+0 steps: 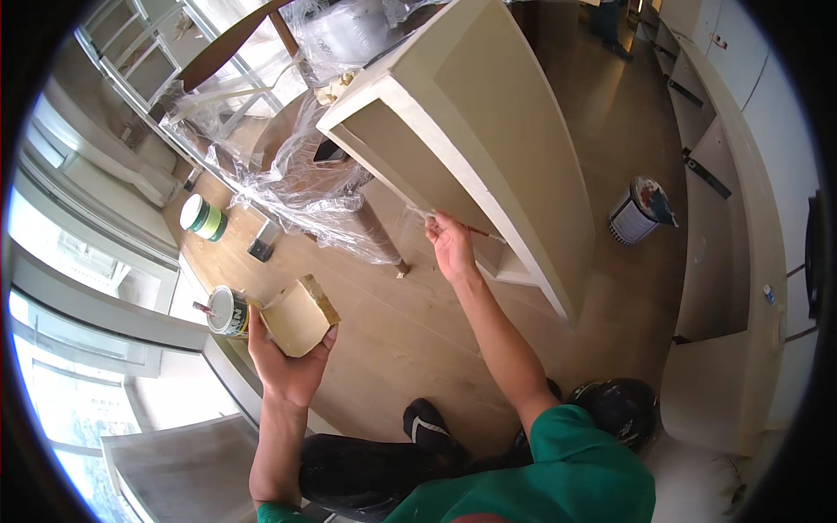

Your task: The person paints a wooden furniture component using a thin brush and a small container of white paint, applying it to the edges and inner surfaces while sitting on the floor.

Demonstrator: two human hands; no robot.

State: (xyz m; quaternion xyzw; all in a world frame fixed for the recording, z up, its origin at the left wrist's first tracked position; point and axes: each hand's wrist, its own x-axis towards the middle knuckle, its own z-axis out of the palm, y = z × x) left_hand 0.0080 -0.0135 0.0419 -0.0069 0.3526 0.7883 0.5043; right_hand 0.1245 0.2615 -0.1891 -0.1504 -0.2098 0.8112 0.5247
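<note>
Green shirt nearest; left hand curled round open carton, right hand pinching slim brush near cabinet; tilting carton might cause drips.

On my remote monitor I register a green, short-sleeved shirt; black trousers; a black shoe with white stripe marking; both forearms bare.
</note>
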